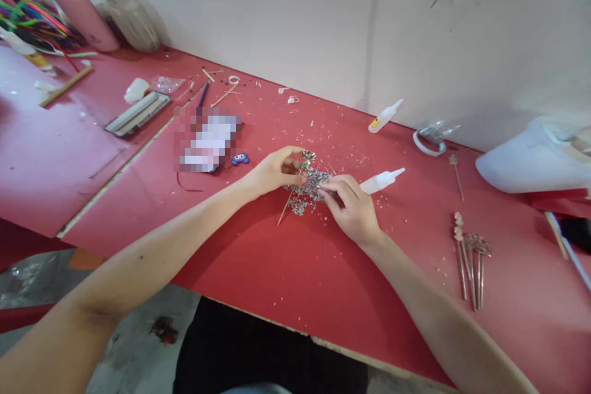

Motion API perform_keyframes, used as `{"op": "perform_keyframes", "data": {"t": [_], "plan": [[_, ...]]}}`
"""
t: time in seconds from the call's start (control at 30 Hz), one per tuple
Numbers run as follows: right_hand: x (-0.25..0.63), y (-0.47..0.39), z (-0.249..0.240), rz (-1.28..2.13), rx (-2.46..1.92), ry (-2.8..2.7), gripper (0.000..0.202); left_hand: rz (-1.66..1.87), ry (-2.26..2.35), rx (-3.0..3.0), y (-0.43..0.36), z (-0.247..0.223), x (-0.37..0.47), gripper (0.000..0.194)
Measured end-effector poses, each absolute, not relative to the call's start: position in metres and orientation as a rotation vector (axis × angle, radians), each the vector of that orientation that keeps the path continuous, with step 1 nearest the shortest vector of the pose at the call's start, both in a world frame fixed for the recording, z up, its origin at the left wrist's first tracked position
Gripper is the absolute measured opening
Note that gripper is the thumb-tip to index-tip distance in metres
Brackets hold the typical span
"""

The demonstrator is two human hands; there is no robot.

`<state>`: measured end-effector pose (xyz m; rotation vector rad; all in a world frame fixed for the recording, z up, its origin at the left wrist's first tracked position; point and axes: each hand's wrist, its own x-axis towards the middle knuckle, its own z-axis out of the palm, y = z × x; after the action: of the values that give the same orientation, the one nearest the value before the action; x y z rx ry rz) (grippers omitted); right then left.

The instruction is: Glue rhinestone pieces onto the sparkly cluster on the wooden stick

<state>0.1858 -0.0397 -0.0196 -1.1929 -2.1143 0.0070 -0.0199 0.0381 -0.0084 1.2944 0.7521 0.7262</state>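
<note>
Several bright, multicoloured cords [34,18] lie heaped at the far left of the red tabletop [258,258], with a pink cylindrical bottle [83,12] upright beside them. A slim wooden stick [67,86] lies nearer the edge, then a long, flat grey-and-white case [138,114]. Further along I see a dark purple pen [203,96], a pale rectangular object [210,144] blurred out by pixels, and a small blue-purple trinket with two white eyes [240,159].

The person's left hand [276,171] comes next, its fingers curled around a shiny, jewelled metallic ornament [308,155], held just over the far side of a loose pile of small glittering silvery pieces [314,182]. A thin tan rod [285,209] slants out below that hand; I cannot tell whether it joins the ornament. At the pile's right side, the right hand [354,206] has thumb and forefinger drawn close together; whether they pinch a piece is too small to tell.

Behind the right hand lies a white nozzle bottle [381,181], and nearer the wall a similar bottle with a yellow label [384,118]. Farther right are a white ring [428,148], several copper-coloured ornamented hairpins [471,277] and a white plastic bucket [519,157].
</note>
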Motion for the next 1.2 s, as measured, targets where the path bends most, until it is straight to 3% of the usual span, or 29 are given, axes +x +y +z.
{"op": "perform_keyframes", "data": {"t": [0.37, 1.2], "plan": [[0.1892, -0.0416, -0.0205, 0.120, -1.316, -2.097, 0.006, 0.774, 0.792, 1.294, 0.0432, -0.0131, -0.0218, 0.052], [0.1854, -0.0399, -0.0203, 0.012, -1.386, -2.228, 0.012, 0.773, 0.782, 1.289, 0.0430, -0.0124, -0.0221, 0.046]]}}
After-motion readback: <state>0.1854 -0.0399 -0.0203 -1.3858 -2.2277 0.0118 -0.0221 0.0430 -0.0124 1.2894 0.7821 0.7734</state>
